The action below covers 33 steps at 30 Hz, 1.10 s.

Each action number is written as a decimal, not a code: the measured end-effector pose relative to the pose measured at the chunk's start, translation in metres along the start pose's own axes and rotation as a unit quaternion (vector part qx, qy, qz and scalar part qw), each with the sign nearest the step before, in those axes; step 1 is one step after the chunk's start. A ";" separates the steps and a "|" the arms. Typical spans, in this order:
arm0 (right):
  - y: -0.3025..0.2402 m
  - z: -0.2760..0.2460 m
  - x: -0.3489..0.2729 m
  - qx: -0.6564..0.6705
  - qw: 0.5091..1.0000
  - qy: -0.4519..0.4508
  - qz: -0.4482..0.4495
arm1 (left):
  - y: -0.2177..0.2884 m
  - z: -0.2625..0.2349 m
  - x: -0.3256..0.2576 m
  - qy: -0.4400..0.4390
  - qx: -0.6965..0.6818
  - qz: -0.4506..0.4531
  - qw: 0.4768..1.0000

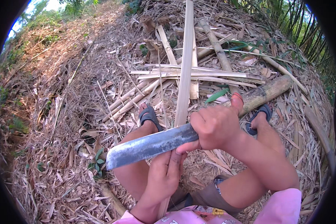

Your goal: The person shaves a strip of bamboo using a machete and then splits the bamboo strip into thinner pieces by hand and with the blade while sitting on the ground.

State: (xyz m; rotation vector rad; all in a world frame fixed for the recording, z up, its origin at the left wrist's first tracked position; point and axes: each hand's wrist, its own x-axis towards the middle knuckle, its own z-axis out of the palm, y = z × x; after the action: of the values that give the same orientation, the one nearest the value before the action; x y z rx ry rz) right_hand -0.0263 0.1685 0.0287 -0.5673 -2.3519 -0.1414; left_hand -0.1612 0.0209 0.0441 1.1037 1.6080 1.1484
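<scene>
Taking the view as a clock face: right hand [216,127], just right of centre toward 4 o'clock, is wrapped in a fist round the grip end of a big knife [149,147]. Blade runs from the fist out toward 8 o'clock, broad face up, dark grey with a bright worn tip. Left hand [163,177], at 6 o'clock, is closed round a long pale bamboo strip [186,67], fingers pointing up under the blade; exact finger contact with the blade hidden. Strip runs from 12 o'clock down to centre, passes beneath the blade, shows again below the left hand. Past the knife, toward 1 o'clock, a loose stack of split strips [227,74] lies crosswise on dry leaves. Thick bamboo pole [265,95] at 2 to 3 o'clock, green leaf [216,96] near its left end. Feet in dark sandals: left sandal [150,116] left of the strip, right sandal [265,109] just below the pole.
</scene>
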 end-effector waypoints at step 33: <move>0.010 -0.010 -0.008 0.027 0.997 -0.067 0.033 | 0.012 0.008 -0.003 -0.014 -0.062 -0.094 0.994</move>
State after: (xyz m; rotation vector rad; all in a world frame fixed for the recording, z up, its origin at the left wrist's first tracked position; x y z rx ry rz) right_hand -0.0104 0.1724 0.0310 -0.6442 -2.4545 -0.0108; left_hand -0.1508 0.0216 0.0545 0.8659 1.5608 1.0883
